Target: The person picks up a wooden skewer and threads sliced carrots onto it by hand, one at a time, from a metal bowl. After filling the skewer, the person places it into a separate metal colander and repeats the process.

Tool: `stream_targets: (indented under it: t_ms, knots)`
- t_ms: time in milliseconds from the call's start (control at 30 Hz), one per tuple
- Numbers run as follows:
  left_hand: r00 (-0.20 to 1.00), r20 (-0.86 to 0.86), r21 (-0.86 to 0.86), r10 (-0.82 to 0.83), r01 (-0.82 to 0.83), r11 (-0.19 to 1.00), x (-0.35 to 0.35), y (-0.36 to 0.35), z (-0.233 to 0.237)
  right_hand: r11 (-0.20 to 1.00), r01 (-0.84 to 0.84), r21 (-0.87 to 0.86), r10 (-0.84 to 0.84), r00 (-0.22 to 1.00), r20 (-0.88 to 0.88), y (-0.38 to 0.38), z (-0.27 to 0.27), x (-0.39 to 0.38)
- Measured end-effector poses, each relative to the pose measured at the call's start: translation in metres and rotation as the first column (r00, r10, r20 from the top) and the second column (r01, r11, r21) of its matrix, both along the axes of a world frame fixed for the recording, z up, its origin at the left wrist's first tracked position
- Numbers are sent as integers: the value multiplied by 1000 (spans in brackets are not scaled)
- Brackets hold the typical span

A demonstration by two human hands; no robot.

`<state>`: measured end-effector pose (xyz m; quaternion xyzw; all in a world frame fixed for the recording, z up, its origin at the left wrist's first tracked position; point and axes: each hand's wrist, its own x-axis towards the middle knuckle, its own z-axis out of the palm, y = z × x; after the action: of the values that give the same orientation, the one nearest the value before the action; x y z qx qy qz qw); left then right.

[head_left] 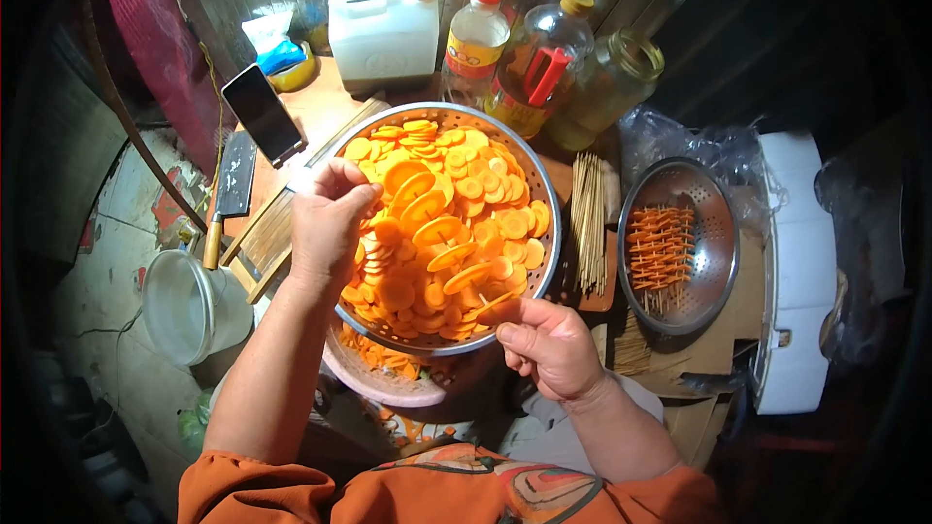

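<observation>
A skewer of spaced carrot slices (pixel 438 231) slants across the view above a metal colander (pixel 555 218) heaped with loose orange carrot slices (pixel 500 175). My left hand (pixel 332 218) is closed in a pinch at the skewer's upper left end; its fingertips partly hide that end. At the lower right end, my right hand (pixel 551 347) pinches the skewer by its last slice, thumb and forefinger together. Bare wood shows between some slices. Beneath the colander, a pale basin (pixel 364 380) holds more carrot pieces.
Bare wooden skewers (pixel 588 223) lie right of the colander, beside a smaller metal colander (pixel 720 277) with finished carrot skewers (pixel 660 247). A phone (pixel 263 114), a cleaver (pixel 235 180) and a white bucket (pixel 180 306) are at left. A white jug (pixel 382 39) and several bottles stand behind.
</observation>
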<state>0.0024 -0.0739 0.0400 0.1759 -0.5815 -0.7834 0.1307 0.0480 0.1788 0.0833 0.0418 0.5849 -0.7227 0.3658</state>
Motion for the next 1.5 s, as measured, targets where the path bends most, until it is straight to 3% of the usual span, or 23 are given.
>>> stream_targets:
  t_ms: [133,167,267,433,500,633,700,767,800,833,900,1033,1133,1200,1233,1300,1333,1400,1467,1500]
  knots:
    - [997,14,-81,-76,77,994,5,5,2,998,30,-48,-29,999,15,-1,3,0]
    - [995,45,-200,-90,97,975,6,5,2,999,24,-48,-24,1000,15,-1,4,0]
    - [994,30,-216,-101,105,971,6,8,5,999,-3,-33,4,1000,17,0,2,1]
    - [996,-14,-173,-90,87,981,5,4,-3,999,-4,-40,4,1000,17,-1,2,1]
    - [996,-39,33,-77,79,996,5,2,1,996,79,-38,-79,997,3,1,-1,0]
    - [1000,10,-85,3,-2,996,3,-10,-7,982,163,-99,-164,986,-2,6,-5,-3]
    - [956,274,-450,-110,228,864,2,-15,-19,984,154,-89,-154,988,9,5,-3,-3]
    - [948,305,-770,-89,301,562,10,-9,-15,986,145,-78,-144,989,19,4,-2,-2]
    - [949,306,-871,-79,312,380,14,-4,-7,988,131,-82,-130,991,16,4,-3,-2]
    - [948,307,-870,-80,314,380,16,-1,-8,990,116,-86,-115,993,12,5,-3,-2]
    - [957,289,-925,-23,285,252,19,4,-14,990,115,-86,-115,993,6,5,-2,-2]
    - [947,321,-928,-25,319,193,17,4,-20,992,93,-88,-95,995,-20,8,-6,-1]
    - [964,266,-924,-30,264,278,15,5,-20,990,119,-73,-119,993,-6,6,0,-1]
    - [917,354,-866,-184,396,305,14,7,-17,990,124,-72,-125,992,0,6,0,-1]
    - [916,356,-865,-186,398,305,15,10,-18,989,129,-73,-129,992,5,6,1,-1]
    - [851,465,-833,-244,514,206,19,19,-19,989,126,-74,-126,992,5,7,1,-1]
    - [850,466,-832,-245,515,206,20,23,-20,989,124,-76,-124,992,4,7,1,-1]
    - [842,500,-846,-203,525,95,23,30,-22,990,121,-69,-121,993,7,7,2,-1]
    - [857,474,-861,-203,499,96,23,30,-29,991,117,-62,-117,993,8,7,2,-1]
    - [865,442,-848,-237,489,204,22,30,-30,993,104,-59,-104,995,5,8,0,0]
